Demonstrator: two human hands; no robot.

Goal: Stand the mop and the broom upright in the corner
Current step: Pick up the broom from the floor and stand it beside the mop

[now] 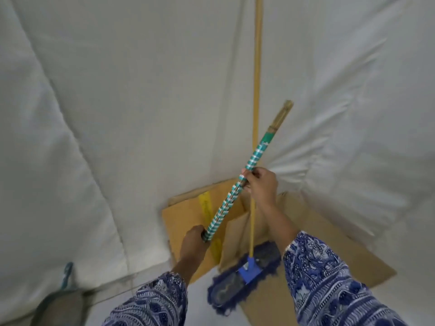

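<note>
Two hands, left hand and right hand, clamped around tilted teal-white striped broom.

sleeves: 2 visible, 1 per arm, same fabric on both
left sleeve: blue and white print, dense paisley-like motifs, banded pattern rows near the cuff
right sleeve: same blue and white print, floral and leaf shapes, dotted clusters, a patterned border strip along the cuff edge
sleeve length: both end at the forearm, wrists and hands bare
fit: loose, wide at the cuffs
left hand: thin ring-like band on 1 finger, blurred
right hand: no gloves
right wrist: thin pale edge at the cuff, bangle or trim, cannot tell which
</note>
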